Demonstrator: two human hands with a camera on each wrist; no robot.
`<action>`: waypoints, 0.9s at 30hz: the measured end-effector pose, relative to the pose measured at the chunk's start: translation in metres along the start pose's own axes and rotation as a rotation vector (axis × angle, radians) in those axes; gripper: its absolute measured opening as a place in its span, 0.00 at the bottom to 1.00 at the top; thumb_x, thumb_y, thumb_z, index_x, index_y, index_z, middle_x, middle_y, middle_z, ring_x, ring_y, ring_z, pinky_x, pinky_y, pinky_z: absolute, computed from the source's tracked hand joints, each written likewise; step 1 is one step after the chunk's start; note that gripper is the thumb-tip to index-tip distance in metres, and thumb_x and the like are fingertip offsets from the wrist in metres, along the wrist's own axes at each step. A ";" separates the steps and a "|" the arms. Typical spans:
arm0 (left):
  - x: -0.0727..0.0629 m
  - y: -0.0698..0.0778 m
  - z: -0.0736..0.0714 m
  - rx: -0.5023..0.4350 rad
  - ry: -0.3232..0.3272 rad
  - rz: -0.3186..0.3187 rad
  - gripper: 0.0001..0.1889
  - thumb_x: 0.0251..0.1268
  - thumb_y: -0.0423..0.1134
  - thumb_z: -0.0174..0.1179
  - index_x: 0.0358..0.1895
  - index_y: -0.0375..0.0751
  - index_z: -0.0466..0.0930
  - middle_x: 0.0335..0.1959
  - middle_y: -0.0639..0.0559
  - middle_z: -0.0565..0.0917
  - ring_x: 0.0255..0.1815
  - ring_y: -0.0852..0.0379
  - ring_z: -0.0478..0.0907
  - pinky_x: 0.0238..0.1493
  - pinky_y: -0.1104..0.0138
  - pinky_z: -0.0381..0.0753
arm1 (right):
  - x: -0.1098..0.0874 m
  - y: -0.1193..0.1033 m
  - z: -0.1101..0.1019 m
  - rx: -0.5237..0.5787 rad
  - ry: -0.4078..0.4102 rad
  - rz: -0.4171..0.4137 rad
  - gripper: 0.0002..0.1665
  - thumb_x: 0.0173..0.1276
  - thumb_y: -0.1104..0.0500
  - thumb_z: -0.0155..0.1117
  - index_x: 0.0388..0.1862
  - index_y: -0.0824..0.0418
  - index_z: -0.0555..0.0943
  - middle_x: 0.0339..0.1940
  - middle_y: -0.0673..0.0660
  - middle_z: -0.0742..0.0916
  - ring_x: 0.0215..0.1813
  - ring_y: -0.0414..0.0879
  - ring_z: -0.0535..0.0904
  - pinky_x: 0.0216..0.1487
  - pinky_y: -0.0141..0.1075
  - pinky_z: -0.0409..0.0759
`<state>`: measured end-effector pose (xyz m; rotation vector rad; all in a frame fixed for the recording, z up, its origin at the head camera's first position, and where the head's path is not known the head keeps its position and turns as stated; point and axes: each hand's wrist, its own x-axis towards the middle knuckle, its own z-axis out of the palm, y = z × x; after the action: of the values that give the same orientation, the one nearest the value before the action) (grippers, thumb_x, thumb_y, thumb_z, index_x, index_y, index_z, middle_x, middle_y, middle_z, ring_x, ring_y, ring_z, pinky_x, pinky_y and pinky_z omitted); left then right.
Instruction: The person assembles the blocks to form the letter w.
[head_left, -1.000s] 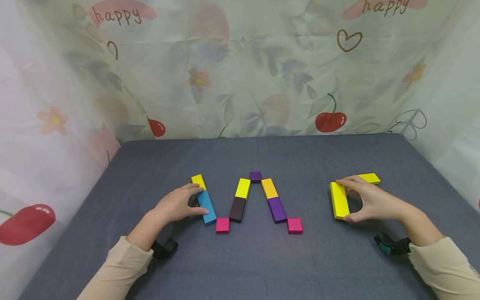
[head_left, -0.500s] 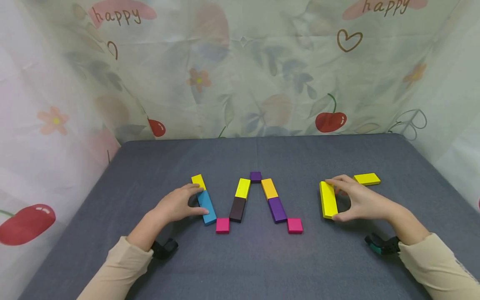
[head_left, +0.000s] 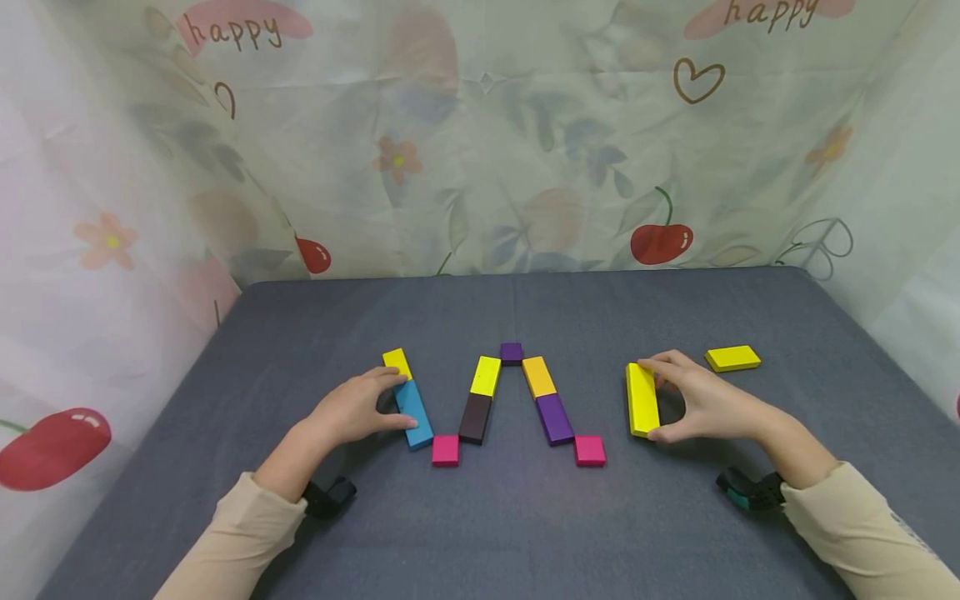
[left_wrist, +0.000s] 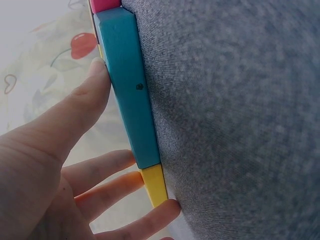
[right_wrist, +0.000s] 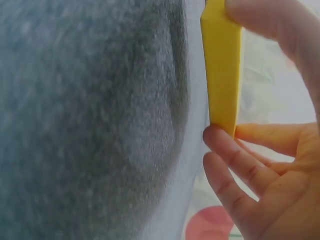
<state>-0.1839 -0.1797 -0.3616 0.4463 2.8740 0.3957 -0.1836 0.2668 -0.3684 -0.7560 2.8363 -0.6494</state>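
In the head view my left hand rests on the left slanting row, where a blue block meets a yellow one. The left wrist view has my thumb along the side of the blue block near its pink-block end, with the fingers loosely extended at the yellow joint. My right hand pinches a long yellow block by its two ends, thumb near, fingers far. The right wrist view shows this yellow block close over the cloth.
Zigzagging on from the blue block are a pink block, dark brown, yellow, small purple, orange, long purple and another pink block. Another yellow block lies right on the grey cloth.
My right hand has moved left with the long yellow block, away from the other yellow block and nearer the right pink one. The left hand stays in place.
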 end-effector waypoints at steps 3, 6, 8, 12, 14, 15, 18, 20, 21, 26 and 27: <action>0.000 0.000 0.000 0.001 0.003 0.002 0.39 0.52 0.57 0.65 0.64 0.36 0.68 0.67 0.36 0.67 0.66 0.38 0.66 0.62 0.45 0.69 | 0.002 -0.002 0.002 -0.005 0.007 0.002 0.54 0.46 0.47 0.76 0.67 0.70 0.62 0.59 0.62 0.71 0.51 0.49 0.73 0.49 0.43 0.77; 0.000 0.000 0.000 0.003 0.005 0.002 0.39 0.52 0.57 0.65 0.64 0.36 0.69 0.67 0.36 0.67 0.66 0.38 0.66 0.62 0.45 0.69 | 0.003 -0.004 0.004 -0.011 0.012 0.010 0.54 0.46 0.48 0.76 0.67 0.70 0.62 0.59 0.63 0.71 0.50 0.49 0.73 0.48 0.43 0.77; 0.000 0.000 0.000 0.004 0.005 0.003 0.39 0.52 0.57 0.65 0.64 0.36 0.69 0.67 0.36 0.67 0.66 0.38 0.66 0.62 0.45 0.69 | 0.003 -0.006 0.004 -0.007 0.013 0.013 0.54 0.46 0.48 0.76 0.67 0.71 0.62 0.59 0.64 0.71 0.49 0.49 0.73 0.48 0.43 0.77; 0.000 0.000 0.000 0.006 0.002 -0.001 0.40 0.52 0.57 0.65 0.64 0.36 0.68 0.67 0.36 0.67 0.66 0.38 0.66 0.62 0.45 0.69 | 0.004 -0.009 0.006 -0.003 0.010 0.015 0.56 0.45 0.46 0.76 0.66 0.72 0.62 0.57 0.65 0.72 0.48 0.49 0.73 0.46 0.42 0.77; 0.000 0.000 0.000 0.007 -0.002 -0.006 0.40 0.52 0.57 0.65 0.64 0.36 0.68 0.67 0.36 0.67 0.66 0.38 0.66 0.62 0.45 0.69 | 0.004 -0.010 0.007 -0.004 0.009 0.012 0.56 0.45 0.45 0.76 0.65 0.73 0.62 0.57 0.65 0.72 0.48 0.49 0.73 0.46 0.42 0.77; 0.000 0.000 0.000 0.007 -0.003 -0.007 0.40 0.52 0.57 0.65 0.64 0.36 0.68 0.67 0.36 0.67 0.66 0.38 0.66 0.62 0.45 0.69 | 0.004 -0.010 0.008 -0.005 0.011 0.014 0.56 0.45 0.46 0.76 0.65 0.73 0.63 0.56 0.65 0.72 0.48 0.48 0.73 0.47 0.42 0.77; 0.000 0.000 0.000 0.007 -0.006 -0.010 0.40 0.52 0.57 0.65 0.64 0.36 0.68 0.67 0.36 0.67 0.66 0.38 0.66 0.62 0.45 0.69 | 0.005 -0.012 0.010 -0.010 0.014 0.021 0.55 0.45 0.46 0.76 0.65 0.74 0.63 0.56 0.65 0.72 0.48 0.48 0.74 0.47 0.41 0.77; 0.000 0.001 0.000 0.006 -0.006 -0.010 0.40 0.52 0.57 0.65 0.64 0.36 0.68 0.67 0.36 0.67 0.66 0.38 0.66 0.62 0.45 0.69 | 0.005 -0.013 0.011 -0.014 0.015 0.029 0.55 0.45 0.47 0.76 0.64 0.74 0.63 0.55 0.65 0.72 0.47 0.48 0.74 0.47 0.41 0.77; 0.000 0.001 0.000 0.006 -0.006 -0.010 0.40 0.52 0.57 0.65 0.64 0.36 0.68 0.67 0.36 0.67 0.66 0.38 0.66 0.62 0.45 0.69 | 0.006 -0.014 0.012 -0.017 0.016 0.033 0.55 0.45 0.47 0.76 0.64 0.74 0.63 0.55 0.65 0.72 0.47 0.48 0.74 0.47 0.41 0.77; 0.000 0.000 0.001 0.003 -0.004 -0.014 0.40 0.51 0.57 0.65 0.64 0.37 0.68 0.67 0.36 0.67 0.66 0.38 0.66 0.62 0.45 0.69 | 0.007 -0.019 0.014 -0.027 0.023 0.054 0.54 0.45 0.47 0.76 0.64 0.75 0.64 0.55 0.67 0.72 0.46 0.48 0.73 0.46 0.41 0.77; 0.000 0.000 0.001 0.003 -0.003 -0.014 0.40 0.51 0.58 0.65 0.64 0.37 0.68 0.67 0.36 0.67 0.66 0.38 0.66 0.62 0.45 0.69 | 0.008 -0.020 0.014 -0.027 0.024 0.058 0.54 0.45 0.47 0.76 0.64 0.75 0.64 0.55 0.67 0.72 0.46 0.48 0.73 0.46 0.42 0.77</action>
<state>-0.1838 -0.1792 -0.3627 0.4270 2.8732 0.3881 -0.1784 0.2424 -0.3726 -0.6714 2.8823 -0.6173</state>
